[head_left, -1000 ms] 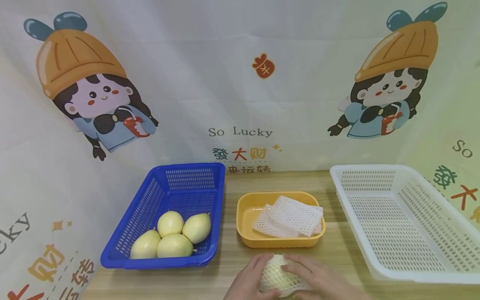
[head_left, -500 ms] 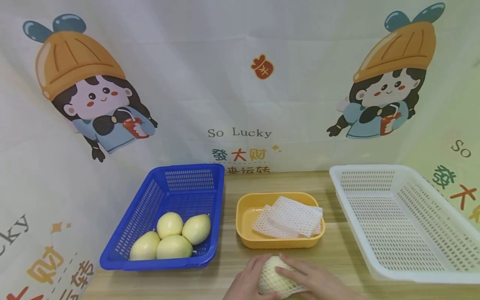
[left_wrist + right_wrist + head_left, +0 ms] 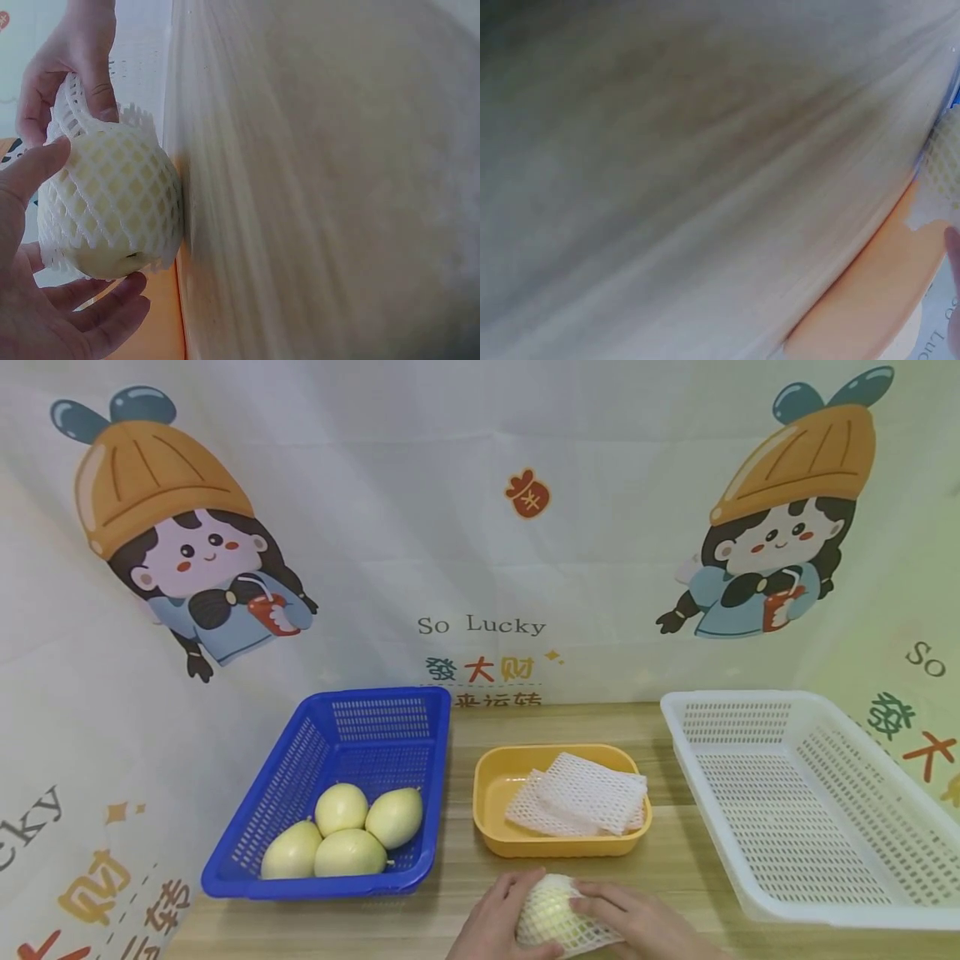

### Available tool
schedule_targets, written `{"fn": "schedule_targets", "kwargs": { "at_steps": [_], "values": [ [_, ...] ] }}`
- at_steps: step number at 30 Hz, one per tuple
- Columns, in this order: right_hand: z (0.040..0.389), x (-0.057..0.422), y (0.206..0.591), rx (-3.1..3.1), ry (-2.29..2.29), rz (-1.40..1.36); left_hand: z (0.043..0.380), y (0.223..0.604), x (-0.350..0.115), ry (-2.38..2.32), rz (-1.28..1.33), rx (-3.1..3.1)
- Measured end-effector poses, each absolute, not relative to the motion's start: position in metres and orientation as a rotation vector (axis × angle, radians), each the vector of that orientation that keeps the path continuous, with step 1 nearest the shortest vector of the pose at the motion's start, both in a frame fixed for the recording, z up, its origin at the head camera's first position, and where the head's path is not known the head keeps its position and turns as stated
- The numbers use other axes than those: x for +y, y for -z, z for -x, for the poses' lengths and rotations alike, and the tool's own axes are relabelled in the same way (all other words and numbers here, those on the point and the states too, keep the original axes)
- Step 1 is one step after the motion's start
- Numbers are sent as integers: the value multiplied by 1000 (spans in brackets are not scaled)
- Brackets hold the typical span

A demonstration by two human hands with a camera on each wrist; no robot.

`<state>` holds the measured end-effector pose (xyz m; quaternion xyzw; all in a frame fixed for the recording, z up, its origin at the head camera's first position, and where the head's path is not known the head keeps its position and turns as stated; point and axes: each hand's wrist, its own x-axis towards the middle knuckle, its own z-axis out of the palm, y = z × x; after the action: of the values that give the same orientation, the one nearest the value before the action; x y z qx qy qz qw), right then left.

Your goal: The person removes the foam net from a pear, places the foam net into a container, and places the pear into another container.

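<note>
A pale yellow pear [image 3: 101, 262] sits in a white foam net [image 3: 551, 910] at the bottom middle of the head view. Its stem end shows bare below the net's edge in the left wrist view. My left hand [image 3: 497, 920] grips the netted pear from the left, thumb on the net and fingers around the stem end. From the other side, my right hand [image 3: 637, 920] pinches the loose end of the net [image 3: 75, 97] between thumb and fingers. Only a sliver of a finger [image 3: 954, 255] and of the net shows in the right wrist view.
A blue basket [image 3: 318, 888] with several bare pears [image 3: 348, 853] stands on the left. Behind the hands, a yellow tray [image 3: 491, 793] holds flat foam nets [image 3: 592, 789]. A white basket [image 3: 750, 810] stands on the right of the wooden table [image 3: 480, 727].
My right fingers have shifted on the net, and its loose end now stretches further out to the lower right. The left hand keeps its hold with little movement.
</note>
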<state>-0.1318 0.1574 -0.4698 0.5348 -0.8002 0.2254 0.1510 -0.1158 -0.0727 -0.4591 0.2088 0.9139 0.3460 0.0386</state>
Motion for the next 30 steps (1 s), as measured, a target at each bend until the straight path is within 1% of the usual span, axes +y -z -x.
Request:
{"fn": "schedule_targets", "kwargs": {
  "at_steps": [6,10,14,24,30],
  "values": [
    [127,154,469,-2534,-669,-1371,115,458,-72,-1044,-682,2829],
    [127,151,470,-2675,-772,-1326,114,458,-71,-1047,-711,2844],
    [128,150,471,-2733,-826,-1340,114,461,-71,-1098,-710,2814],
    [128,154,470,-2486,-786,-1457,115,459,-82,-1504,-500,2644],
    [128,158,472,-2476,-793,-1459,117,463,-87,-1511,-565,2578]
  ]
}}
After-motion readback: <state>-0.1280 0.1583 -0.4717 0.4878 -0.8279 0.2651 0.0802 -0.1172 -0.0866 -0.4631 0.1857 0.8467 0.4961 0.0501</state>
